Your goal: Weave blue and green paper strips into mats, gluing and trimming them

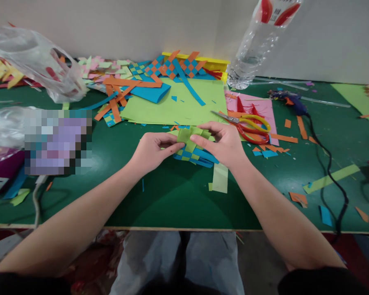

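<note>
Head view: woven paper [189, 154], long axis crosswise, blue ends [208, 156] rightward

Nearer the body than the left hand [155, 152], the green tabletop [172, 205] offered room to pass, as did the stretch leftward up to a cabled device [58, 143]. Just beyond the right hand [224, 143], scissors [256, 128] blocked the way, with a bottle [249, 53] farther behind them; well to that hand's right, a black cord [329, 164] crossed the surface.

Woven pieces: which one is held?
The blue-and-green woven piece between left hand and right hand; the other woven pieces lie farther back, untouched.
</note>
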Demonstrator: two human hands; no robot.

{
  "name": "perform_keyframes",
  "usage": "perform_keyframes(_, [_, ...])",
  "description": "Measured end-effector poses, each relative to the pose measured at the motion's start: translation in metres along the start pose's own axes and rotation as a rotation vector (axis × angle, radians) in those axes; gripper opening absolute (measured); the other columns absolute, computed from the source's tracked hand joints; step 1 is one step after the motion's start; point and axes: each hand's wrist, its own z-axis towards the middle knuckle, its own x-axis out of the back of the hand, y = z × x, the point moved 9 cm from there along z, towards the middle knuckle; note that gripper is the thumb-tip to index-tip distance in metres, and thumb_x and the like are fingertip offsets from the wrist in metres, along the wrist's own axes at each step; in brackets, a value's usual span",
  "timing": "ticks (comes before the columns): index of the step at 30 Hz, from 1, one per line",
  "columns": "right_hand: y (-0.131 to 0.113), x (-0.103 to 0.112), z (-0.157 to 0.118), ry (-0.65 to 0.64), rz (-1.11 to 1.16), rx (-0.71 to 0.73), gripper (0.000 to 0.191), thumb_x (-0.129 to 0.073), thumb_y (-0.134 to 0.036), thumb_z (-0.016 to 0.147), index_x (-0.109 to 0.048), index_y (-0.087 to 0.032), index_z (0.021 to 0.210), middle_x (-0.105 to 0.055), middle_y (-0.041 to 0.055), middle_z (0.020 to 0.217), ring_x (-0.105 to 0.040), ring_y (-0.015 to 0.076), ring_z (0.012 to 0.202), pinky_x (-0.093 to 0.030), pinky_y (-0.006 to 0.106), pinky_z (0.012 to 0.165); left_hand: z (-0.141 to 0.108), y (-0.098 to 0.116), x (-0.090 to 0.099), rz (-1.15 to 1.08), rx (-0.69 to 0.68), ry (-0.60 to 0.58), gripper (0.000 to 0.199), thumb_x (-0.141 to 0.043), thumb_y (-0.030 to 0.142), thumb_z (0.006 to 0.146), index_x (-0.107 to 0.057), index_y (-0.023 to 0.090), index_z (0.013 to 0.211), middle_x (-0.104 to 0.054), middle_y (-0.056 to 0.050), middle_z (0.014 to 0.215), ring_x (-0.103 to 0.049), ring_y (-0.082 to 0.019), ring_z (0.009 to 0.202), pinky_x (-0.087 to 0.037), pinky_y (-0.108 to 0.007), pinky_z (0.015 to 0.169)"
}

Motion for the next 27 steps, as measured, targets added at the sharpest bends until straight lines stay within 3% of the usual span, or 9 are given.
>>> perform_keyframes(3, [-0.006,0.005,0.001,0.019,-0.011,0.048,0.041,-0.079,-0.047,0.069,-0.071,-0.02,0.1,-0.072,0.0023,0.087,-0.066,0.0169,0.081,-0.056,0.032,0.075,0.0,0.003,0.008,0.033,-0.029,0.087,0.018,-0.071,0.034,0.078,-0.073,0.017,0.072,-0.07,0.0,0.065,-0.064,-0.013,0.058,-0.05,-0.024,0.053])
perform_keyframes(9, [-0.057,0.01,-0.013,0.111,-0.296,0.441,0.03,-0.069,-0.03,0.082,-0.063,-0.023,0.111,-0.069,0.0045,0.111,-0.063,0.0204,0.104,-0.049,0.041,0.095,-0.009,0.017,0.02,0.184,-0.138,0.265,0.01,-0.07,0.029,0.08,-0.075,0.021,0.08,-0.076,0.0,0.08,-0.071,-0.017,0.075,-0.056,-0.026,0.068])
perform_keyframes(13, [-0.068,0.005,-0.021,0.152,-0.448,0.559,0.006,-0.061,-0.027,0.089,-0.066,-0.025,0.093,-0.07,0.004,0.11,-0.062,0.0224,0.106,-0.046,0.044,0.095,-0.013,0.026,0.014,0.263,-0.234,0.233,0.01,-0.068,0.03,0.083,-0.075,0.023,0.084,-0.077,0.001,0.087,-0.072,-0.017,0.078,-0.057,-0.027,0.075])
perform_keyframes(21, [-0.079,0.003,-0.035,0.259,-0.585,0.743,0.005,-0.062,-0.028,0.09,-0.066,-0.029,0.089,-0.071,-0.0008,0.1,-0.063,0.0187,0.097,-0.044,0.043,0.096,-0.014,0.036,0.006,0.331,-0.314,0.153,0.017,-0.068,0.036,0.084,-0.074,0.023,0.093,-0.077,-0.002,0.091,-0.072,-0.017,0.078,-0.055,-0.026,0.071])
perform_keyframes(27, [-0.071,-0.01,-0.036,0.145,-0.707,0.697,0.013,-0.053,-0.033,0.095,-0.066,-0.033,0.095,-0.071,-0.0023,0.103,-0.063,0.0188,0.1,-0.034,0.047,0.11,-0.014,0.026,0.005,0.312,-0.254,0.123,0.021,-0.058,0.037,0.089,-0.075,0.023,0.089,-0.077,-0.004,0.089,-0.07,-0.017,0.074,-0.051,-0.025,0.058])
